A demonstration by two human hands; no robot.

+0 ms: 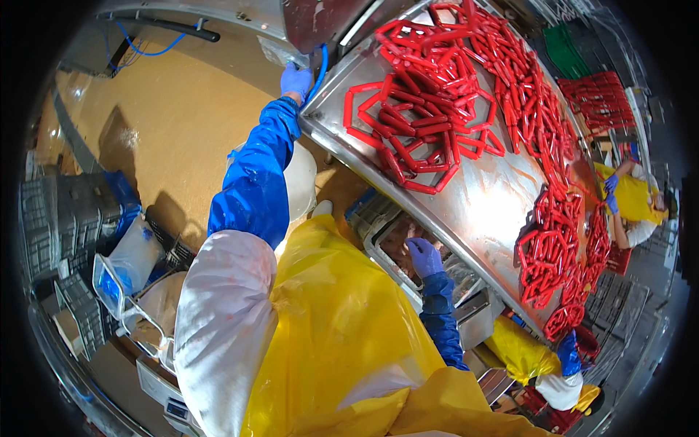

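Note:
Both my hands wear thin violet-blue gloves. At the far end of my stretched-out arm, my left hand (295,79) is closed at the metal machine's lower edge, beside a blue hose (320,69); what it grips is hidden. My right hand (424,257) hangs over a tub (373,239) with pale pinkish contents, below the table's near edge. Its fingers are loosely curled and apart, and nothing shows in them. On the steel table (480,193) lie heaps of linked red sausages (422,116), reaching toward its far right end.
A metal machine (309,25) stands at the table's upper left corner. Two co-workers in yellow aprons (630,193) (520,349) work along the table's far side and right end. Grey crates (69,218) and a clear bag (135,251) stand at left. A round white container (298,182) is under my left arm.

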